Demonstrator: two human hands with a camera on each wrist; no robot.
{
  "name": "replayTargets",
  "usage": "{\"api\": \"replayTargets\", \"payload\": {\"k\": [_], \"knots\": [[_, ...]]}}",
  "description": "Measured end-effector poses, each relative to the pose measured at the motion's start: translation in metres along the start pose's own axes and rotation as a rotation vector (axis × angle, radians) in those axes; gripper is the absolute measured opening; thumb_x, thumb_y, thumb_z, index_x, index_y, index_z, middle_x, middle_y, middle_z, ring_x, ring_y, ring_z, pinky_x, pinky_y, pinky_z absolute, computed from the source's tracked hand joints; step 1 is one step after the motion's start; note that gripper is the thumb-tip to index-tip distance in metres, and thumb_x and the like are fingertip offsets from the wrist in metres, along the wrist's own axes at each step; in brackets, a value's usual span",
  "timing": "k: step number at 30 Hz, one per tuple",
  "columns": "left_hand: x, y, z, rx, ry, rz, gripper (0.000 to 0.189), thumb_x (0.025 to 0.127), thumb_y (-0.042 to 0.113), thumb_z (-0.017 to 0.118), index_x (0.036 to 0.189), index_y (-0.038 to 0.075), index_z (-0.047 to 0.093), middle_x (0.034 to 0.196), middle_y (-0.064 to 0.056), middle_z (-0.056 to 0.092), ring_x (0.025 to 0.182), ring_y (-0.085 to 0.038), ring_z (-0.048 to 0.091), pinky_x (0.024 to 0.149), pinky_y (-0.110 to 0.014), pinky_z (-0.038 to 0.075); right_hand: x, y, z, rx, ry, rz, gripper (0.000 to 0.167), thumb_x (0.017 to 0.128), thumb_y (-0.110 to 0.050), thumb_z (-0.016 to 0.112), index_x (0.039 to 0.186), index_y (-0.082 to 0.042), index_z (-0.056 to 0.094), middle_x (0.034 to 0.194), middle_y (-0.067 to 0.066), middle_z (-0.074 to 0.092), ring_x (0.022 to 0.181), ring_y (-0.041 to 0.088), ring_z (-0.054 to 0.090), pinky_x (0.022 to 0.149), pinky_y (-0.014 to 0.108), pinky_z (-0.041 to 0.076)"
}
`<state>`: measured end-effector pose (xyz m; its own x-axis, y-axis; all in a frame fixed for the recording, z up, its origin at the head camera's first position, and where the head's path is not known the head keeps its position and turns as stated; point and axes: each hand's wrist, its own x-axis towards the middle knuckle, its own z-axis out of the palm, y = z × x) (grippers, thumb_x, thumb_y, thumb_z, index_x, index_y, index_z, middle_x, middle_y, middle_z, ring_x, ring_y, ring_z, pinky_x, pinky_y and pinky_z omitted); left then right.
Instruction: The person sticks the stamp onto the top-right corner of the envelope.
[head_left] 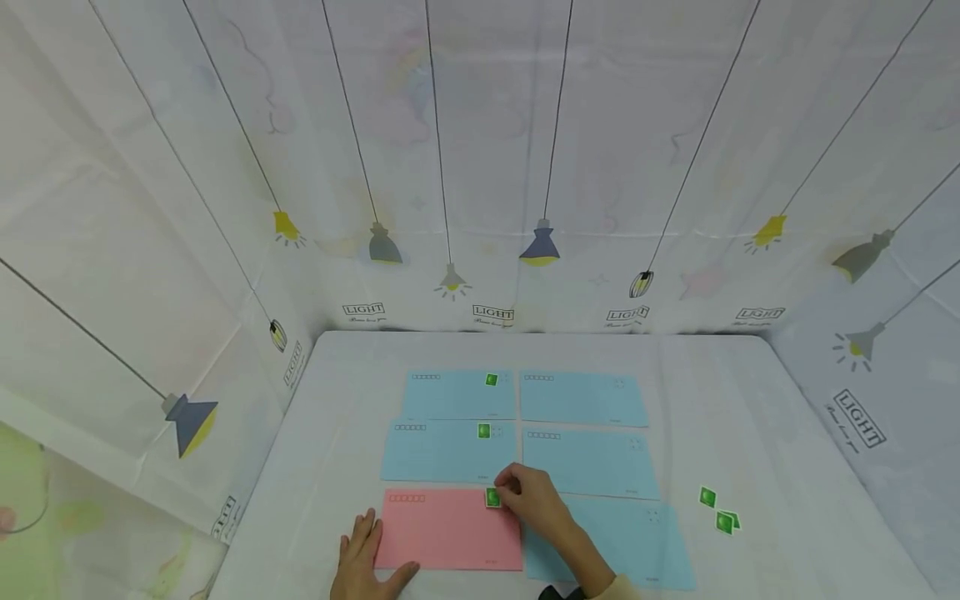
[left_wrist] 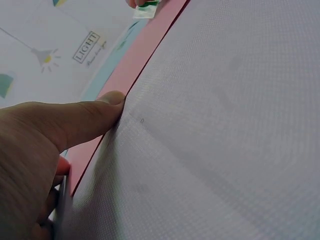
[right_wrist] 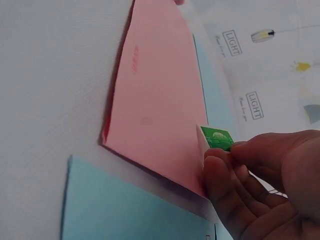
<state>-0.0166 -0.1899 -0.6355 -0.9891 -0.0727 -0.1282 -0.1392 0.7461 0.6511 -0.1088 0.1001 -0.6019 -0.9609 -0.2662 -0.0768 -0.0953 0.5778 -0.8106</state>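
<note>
A pink envelope (head_left: 442,533) lies at the front, its small printed boxes at upper left. My right hand (head_left: 534,498) pinches a green stamp (head_left: 492,497) between thumb and fingers over the envelope's upper right corner. In the right wrist view the stamp (right_wrist: 218,138) is tilted, its white edge close over the pink paper. My left hand (head_left: 366,560) rests at the envelope's lower left corner, fingers along the left side. The left thumb (left_wrist: 95,117) presses on the envelope's near edge in the left wrist view.
Two blue envelopes, the far one (head_left: 457,398) and the middle one (head_left: 442,458), each bear a green stamp near the upper right. Several blue envelopes (head_left: 585,400) without stamps form the right column. Loose green stamps (head_left: 707,497) lie farther right on the white table (head_left: 757,433).
</note>
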Motion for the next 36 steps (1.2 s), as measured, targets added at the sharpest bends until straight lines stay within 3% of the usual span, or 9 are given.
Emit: {"api": "replayTargets", "payload": {"k": [12,36], "knots": [[0.002,-0.001,0.0,-0.004,-0.078,-0.02,0.104,0.079,0.059,0.075,0.145,-0.013,0.041,0.161,-0.025,0.031,0.151,-0.049,0.018,0.12,-0.069,0.011,0.002,0.009,0.017,-0.157,0.034,-0.055,0.006,0.093,-0.011,0.065,0.091,-0.007,0.07,0.082,-0.006,0.065,0.07,0.002,0.052,0.062,0.019,0.048],[0.003,-0.003,0.0,0.001,-0.055,-0.007,0.103,0.078,0.058,0.076,0.144,-0.012,0.043,0.16,-0.025,0.032,0.15,-0.05,0.02,0.119,-0.071,0.013,0.003,0.001,0.029,-0.252,0.129,-0.029,0.006,0.09,-0.01,0.07,0.085,-0.01,0.066,0.077,-0.005,0.055,0.067,0.004,0.045,0.057,0.018,0.042]]}}
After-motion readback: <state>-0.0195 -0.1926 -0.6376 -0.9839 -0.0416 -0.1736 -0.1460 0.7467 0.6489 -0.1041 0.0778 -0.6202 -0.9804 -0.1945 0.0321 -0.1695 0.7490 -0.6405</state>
